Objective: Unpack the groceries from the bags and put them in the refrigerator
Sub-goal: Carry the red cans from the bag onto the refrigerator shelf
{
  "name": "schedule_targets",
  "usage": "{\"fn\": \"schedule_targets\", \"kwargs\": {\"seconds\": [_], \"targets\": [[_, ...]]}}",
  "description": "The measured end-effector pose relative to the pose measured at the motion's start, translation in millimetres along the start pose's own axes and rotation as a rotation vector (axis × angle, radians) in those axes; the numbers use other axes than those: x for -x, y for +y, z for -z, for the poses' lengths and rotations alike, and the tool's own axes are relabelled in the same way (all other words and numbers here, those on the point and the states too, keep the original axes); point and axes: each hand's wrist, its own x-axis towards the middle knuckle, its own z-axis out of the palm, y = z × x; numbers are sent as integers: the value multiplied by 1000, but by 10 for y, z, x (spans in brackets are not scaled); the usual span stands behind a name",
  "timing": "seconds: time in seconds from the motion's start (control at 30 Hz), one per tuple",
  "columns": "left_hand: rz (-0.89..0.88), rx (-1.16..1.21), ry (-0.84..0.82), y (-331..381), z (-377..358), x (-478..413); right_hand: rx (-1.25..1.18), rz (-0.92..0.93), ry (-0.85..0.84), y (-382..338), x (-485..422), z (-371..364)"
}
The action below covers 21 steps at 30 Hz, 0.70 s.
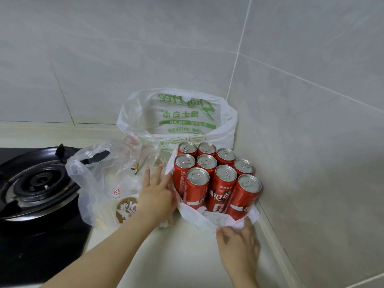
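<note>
We press the left hand (pixel 158 194), fingers straight, at the cans' (pixel 216 175) 9 o'clock; the right hand (pixel 236 244) pinches the bag (pixel 193 215) at 6 o'clock.

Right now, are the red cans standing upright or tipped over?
Upright: the red cans all show silver tops facing up, packed together in the white bag.

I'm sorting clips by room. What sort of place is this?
Most likely a home kitchen: a black gas stove sits at the left, a pale countertop runs into a corner of tiled walls, and red cans stand in a white bag on it.
</note>
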Motion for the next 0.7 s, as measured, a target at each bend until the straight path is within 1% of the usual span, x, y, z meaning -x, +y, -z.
{"fn": "schedule_targets", "kwargs": {"seconds": [0.07, 0.13, 0.23, 0.3, 0.33, 0.37, 0.47, 0.5, 0.53, 0.57, 0.63, 0.7], "targets": [[3, -140, -94, 106, -43, 42, 7, -13, -57, -38, 42, 27], [-4, -174, -121, 163, -63, 73, 49, -18, -102, -80, 62, 61], [8, -87, -157, 162, 2, 73, 57, -11, -71, -60, 48, 92], [55, 11, -146, 141, 111, 63, 24, -24, 23, -37, 52, 106], [86, 92, -83, 127, 153, 62, 12, -31, 80, -38, 45, 109], [102, 182, 18, 109, 194, 67, -16, -32, 149, -52, 34, 113], [77, 400, 560, 85, 265, 79, -247, 5, 415, -148, -13, 216], [71, 454, 702, 110, 284, 79, -321, 45, 494, -176, -30, 263], [63, 486, 760, 149, 324, 66, -381, 85, 569, -206, -44, 321], [42, 496, 772, 194, 360, 49, -423, 121, 630, -233, -57, 391], [-5, 459, 726, 275, 385, 11, -421, 184, 703, -267, -109, 500], [-15, 361, 613, 320, 334, -13, -333, 215, 693, -265, -168, 516]]}}
